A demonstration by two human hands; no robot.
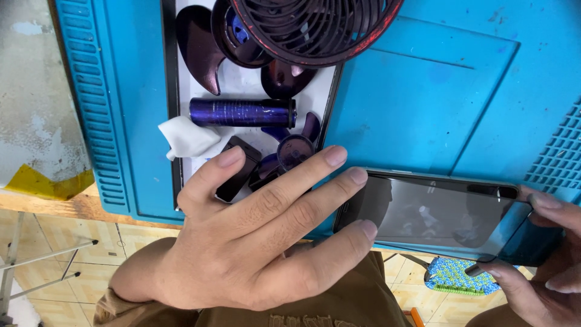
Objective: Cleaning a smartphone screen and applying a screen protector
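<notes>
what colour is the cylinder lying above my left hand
Metallic purple-blue; the cylinder shows clearly in the head view, above the left hand.

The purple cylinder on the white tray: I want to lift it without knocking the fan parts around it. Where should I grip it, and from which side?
Probably pinch the purple cylinder across its middle, coming straight down from above. It lies on its side on the white tray, long axis left to right, with a fan blade above it and a propeller hub below, so both ends are crowded. The left hand is nearest.

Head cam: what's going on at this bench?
A person holds a dark phone over the edge of a blue work mat. The right hand grips its right end; the left hand spreads at its left end, fingertips on the glass. Behind sit a purple cylindrical battery, a fan blade and a fan guard.
</notes>
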